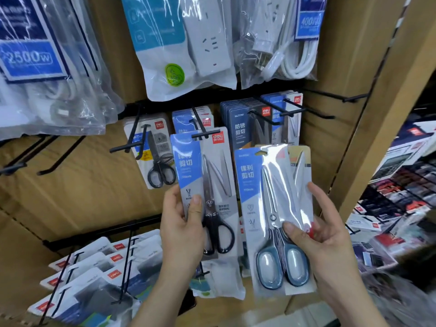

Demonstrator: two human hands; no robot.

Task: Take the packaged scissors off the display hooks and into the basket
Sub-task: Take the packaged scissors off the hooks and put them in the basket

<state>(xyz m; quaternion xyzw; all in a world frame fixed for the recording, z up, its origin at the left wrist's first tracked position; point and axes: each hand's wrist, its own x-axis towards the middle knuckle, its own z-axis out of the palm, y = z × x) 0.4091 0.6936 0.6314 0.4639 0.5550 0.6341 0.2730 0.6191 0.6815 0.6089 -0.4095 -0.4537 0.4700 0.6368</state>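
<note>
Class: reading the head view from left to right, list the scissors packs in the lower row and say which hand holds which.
small pack hanging on its hook → black-handled pack, held by the left hand → blue-handled pack, held by the right hand

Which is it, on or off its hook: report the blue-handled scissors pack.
Off. The right hand grips the blue-handled scissors pack; its hang hole is empty.

Bare left grip [182, 224], right grip [324, 237] (nails seemingly short)
</note>
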